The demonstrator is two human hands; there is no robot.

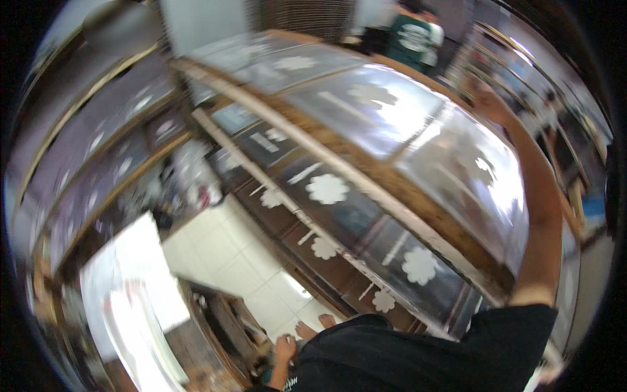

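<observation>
My right arm stretches up along the right side, and my right hand (488,104) rests at the far edge of a glass-topped display counter (405,176); blur hides the fingers. Close to my black shirt, my left hand (285,347) hangs low, beside a low wooden piece; whether it holds anything is unclear. White flower-shaped cut-outs (327,188) and white strips lie under the glass on the counter's shelves. My bare feet (318,325) stand on pale floor tiles (228,248).
A second glass-fronted wooden cabinet (98,150) runs along the left, forming a narrow tiled aisle. White bags or wrapped goods (192,176) pile up at the aisle's far end. A bright white sheet (130,287) lies lower left. A person in a green shirt (413,39) stands beyond the counter.
</observation>
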